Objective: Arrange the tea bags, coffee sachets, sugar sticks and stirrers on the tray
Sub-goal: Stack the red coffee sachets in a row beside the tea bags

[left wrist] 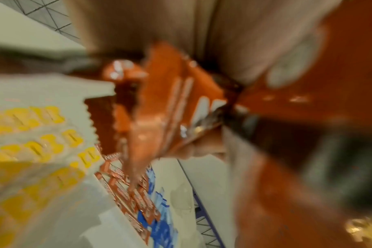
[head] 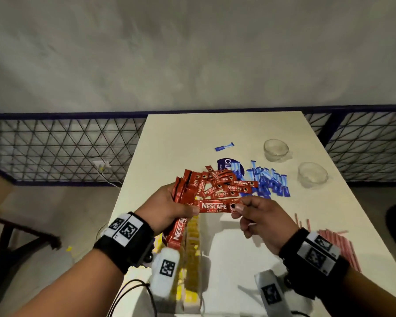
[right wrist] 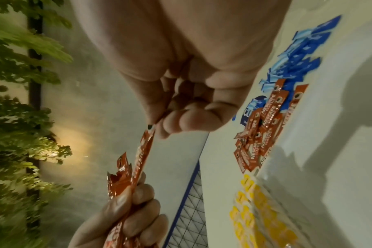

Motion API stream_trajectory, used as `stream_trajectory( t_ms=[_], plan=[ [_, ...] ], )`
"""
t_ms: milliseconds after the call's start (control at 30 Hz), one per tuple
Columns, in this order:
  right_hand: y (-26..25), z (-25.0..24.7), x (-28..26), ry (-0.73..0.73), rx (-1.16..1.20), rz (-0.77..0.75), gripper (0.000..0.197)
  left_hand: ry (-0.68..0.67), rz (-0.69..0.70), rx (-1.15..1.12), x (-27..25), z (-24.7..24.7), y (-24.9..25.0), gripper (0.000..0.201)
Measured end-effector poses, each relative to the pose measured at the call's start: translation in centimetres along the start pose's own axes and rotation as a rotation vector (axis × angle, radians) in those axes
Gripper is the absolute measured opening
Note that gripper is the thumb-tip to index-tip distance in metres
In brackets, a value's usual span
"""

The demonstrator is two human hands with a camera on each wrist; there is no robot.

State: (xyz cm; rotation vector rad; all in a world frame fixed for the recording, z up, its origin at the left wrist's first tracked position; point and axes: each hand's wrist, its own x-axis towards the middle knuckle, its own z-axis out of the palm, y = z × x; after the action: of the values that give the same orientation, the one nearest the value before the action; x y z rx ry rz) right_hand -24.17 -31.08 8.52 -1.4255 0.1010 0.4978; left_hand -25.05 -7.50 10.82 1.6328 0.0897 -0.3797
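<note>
My left hand (head: 169, 208) grips a bundle of red coffee sachets (head: 181, 195) above the white table (head: 192, 138). My right hand (head: 249, 210) pinches the right end of one red sachet (head: 213, 207) whose left end lies under my left thumb. The right wrist view shows that sachet (right wrist: 142, 157) stretched between both hands. More red sachets (head: 226, 186) lie loose in a heap on the table, with blue sugar sticks (head: 270, 181) beside them. Yellow tea bags (head: 192, 248) sit in a row below my hands. Red-striped stirrers (head: 338, 243) lie at the right edge.
Two clear glass bowls (head: 276, 148) (head: 312, 173) stand at the table's far right. One blue stick (head: 224, 146) lies alone farther back. A dark blue round pack (head: 226, 164) shows behind the red heap. A wire mesh fence (head: 55, 145) runs behind the table.
</note>
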Motion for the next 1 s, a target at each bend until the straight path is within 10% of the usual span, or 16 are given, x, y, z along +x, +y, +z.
stream_trajectory(
  t_ms=[167, 633, 1000],
  plan=[
    [3.1, 0.5, 2.1, 0.221, -0.042, 0.152, 0.011, 0.044, -0.028, 0.231, -0.8, -5.1, -2.3, 0.028],
    [4.8, 0.4, 4.8, -0.009, -0.074, 0.221, 0.008, 0.1, -0.11, 0.282, 1.5, -2.3, -3.3, 0.025],
    [8.9, -4.3, 10.6, 0.167, -0.514, 0.436, 0.012, 0.296, -0.242, 0.391, -1.5, -5.3, -5.1, 0.026]
  ],
)
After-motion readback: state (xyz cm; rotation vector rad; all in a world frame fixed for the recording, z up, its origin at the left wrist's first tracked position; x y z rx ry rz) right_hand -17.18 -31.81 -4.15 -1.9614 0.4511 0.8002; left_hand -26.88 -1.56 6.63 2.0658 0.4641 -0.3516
